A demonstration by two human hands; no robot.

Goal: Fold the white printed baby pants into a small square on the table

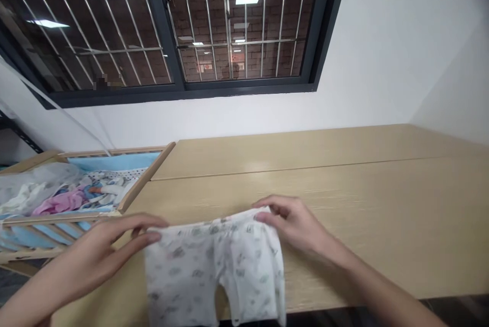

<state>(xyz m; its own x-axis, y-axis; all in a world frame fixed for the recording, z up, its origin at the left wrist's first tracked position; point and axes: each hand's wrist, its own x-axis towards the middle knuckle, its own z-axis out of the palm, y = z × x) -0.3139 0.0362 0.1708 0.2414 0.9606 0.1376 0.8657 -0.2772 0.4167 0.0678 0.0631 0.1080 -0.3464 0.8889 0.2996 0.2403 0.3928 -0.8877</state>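
**Baby trousers held by the waistband at the near edge of a wooden table.**

The table is broad and pale, with a wooden cot of loose clothing just beside its left end. The baby trousers, white with a faint grey print, lie over the near edge, legs toward the viewer. The fabric looks thin, light and limp, so it likely sags wherever unsupported; the gathered waistband seems the firmest hold. The left hand and right hand each pinch one waistband corner.

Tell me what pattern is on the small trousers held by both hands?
The white baby trousers carry small scattered grey prints; the head view shows it best.
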